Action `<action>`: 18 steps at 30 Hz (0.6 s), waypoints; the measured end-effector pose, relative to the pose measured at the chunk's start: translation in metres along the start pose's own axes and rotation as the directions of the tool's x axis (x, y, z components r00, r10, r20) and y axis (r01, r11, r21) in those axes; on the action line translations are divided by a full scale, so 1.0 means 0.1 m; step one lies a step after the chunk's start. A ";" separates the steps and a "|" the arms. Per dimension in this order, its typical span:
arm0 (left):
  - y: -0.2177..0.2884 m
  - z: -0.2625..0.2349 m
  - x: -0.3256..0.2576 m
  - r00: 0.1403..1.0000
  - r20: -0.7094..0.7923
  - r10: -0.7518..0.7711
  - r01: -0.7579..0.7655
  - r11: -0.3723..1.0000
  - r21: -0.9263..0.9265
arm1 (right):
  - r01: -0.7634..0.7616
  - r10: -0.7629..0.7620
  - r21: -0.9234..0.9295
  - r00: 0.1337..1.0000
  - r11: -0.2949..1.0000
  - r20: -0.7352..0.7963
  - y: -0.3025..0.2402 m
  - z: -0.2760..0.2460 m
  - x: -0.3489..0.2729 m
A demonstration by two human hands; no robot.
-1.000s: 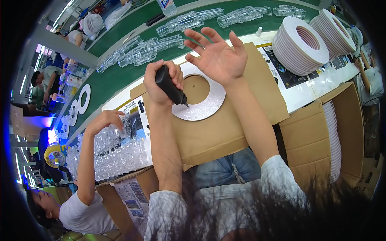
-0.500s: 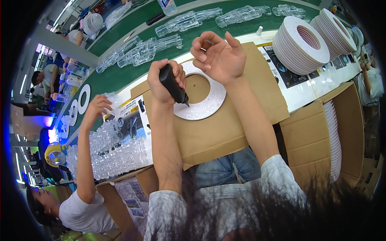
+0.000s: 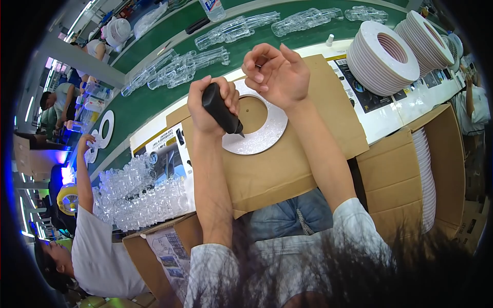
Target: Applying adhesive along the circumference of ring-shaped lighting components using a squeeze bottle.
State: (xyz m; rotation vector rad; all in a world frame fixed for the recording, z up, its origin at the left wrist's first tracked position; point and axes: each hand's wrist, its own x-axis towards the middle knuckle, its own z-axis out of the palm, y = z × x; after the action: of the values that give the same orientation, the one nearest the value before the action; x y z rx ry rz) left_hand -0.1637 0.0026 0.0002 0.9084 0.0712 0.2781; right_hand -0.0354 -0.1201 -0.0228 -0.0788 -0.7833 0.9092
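Note:
My left hand [image 3: 210, 102] grips a black screwdriver [image 3: 222, 110] with its tip pointing down at a white ring-shaped plate [image 3: 264, 136]. The ring lies flat on a sheet of brown cardboard [image 3: 277, 169] in front of me. My right hand [image 3: 275, 74] hovers above the ring's far edge, palm turned up and fingers curled in; whether something small sits between them I cannot tell.
Two stacks of white rings [image 3: 382, 56] stand at the right, beside an open carton [image 3: 411, 169] holding more rings. Clear plastic parts [image 3: 138, 195] are piled at my left, others lie along the green belt [image 3: 169, 72]. A person in white [image 3: 87, 246] reaches up at the left.
My right hand has curled from spread flat into a cupped palm-up pose and moved slightly nearer. The person at the left has raised an arm higher. The screwdriver hand stayed in place.

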 end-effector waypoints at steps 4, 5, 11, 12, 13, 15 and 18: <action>-0.05 0.10 -0.03 1.000 0.028 0.007 -0.007 1.000 0.016 | 0.003 -0.003 -0.020 1.000 1.000 -0.005 0.00 0.00 0.00; -0.05 0.10 -0.03 0.999 0.035 -0.004 0.003 1.000 0.025 | 0.002 -0.003 -0.036 1.000 0.999 -0.008 0.00 0.01 0.00; -0.10 0.10 0.00 1.000 0.020 -0.013 0.012 0.998 0.061 | 0.004 -0.005 -0.061 1.000 0.998 -0.010 0.01 0.00 0.00; -0.10 0.10 0.00 1.000 0.012 -0.017 0.016 0.998 0.065 | 0.003 -0.004 -0.061 1.000 0.998 -0.010 0.01 -0.01 0.00; -0.10 0.10 0.00 1.000 0.011 -0.016 0.016 0.998 0.065 | 0.002 -0.003 -0.058 1.000 0.998 -0.010 0.01 -0.01 0.00; -0.10 0.07 -0.01 1.000 0.020 -0.012 0.010 0.995 0.103 | 0.001 -0.001 -0.055 1.000 0.998 -0.008 0.02 -0.01 0.00; -0.11 0.07 0.00 1.000 0.024 -0.014 0.011 0.994 0.113 | 0.002 -0.003 -0.068 1.000 0.998 -0.010 0.01 0.00 0.00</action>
State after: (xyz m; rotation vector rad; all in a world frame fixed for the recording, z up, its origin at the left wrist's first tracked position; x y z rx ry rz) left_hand -0.1603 -0.0088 -0.0040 1.0235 0.0698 0.2532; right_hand -0.0361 -0.1192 -0.0232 -0.1425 -0.8046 0.8794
